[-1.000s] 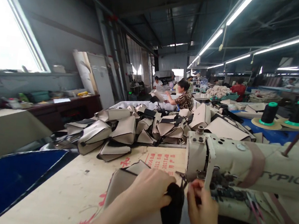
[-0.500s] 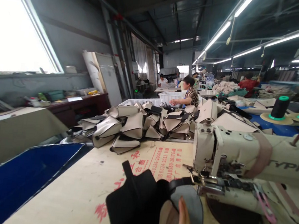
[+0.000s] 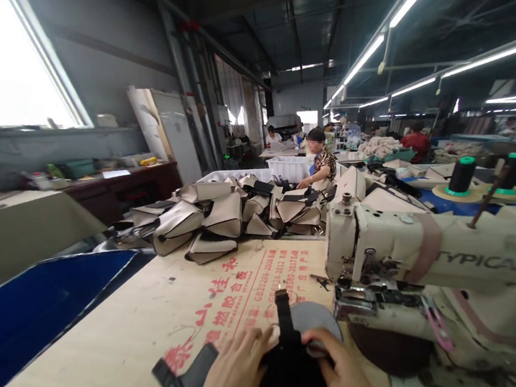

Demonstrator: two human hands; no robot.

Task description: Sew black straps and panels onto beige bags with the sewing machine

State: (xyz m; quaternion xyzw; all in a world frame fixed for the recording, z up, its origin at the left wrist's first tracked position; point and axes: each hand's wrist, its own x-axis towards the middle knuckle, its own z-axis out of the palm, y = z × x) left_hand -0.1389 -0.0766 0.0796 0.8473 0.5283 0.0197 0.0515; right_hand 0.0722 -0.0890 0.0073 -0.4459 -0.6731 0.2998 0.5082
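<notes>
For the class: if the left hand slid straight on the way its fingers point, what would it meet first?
Most likely the black strap, right beside the left hand's fingertips; whether they already touch is hard to tell. The rounded grey panel appears to lie beyond.

Black bag strap, tan board (red-lettered).

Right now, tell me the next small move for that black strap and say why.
I'd probably swing the black strap rightward, toward the sewing machine. Its buckle points away over the plywood board, apart from the machine, while the left grip and right grip sit on either side of the strap's base, seemingly well placed to steer it.
</notes>
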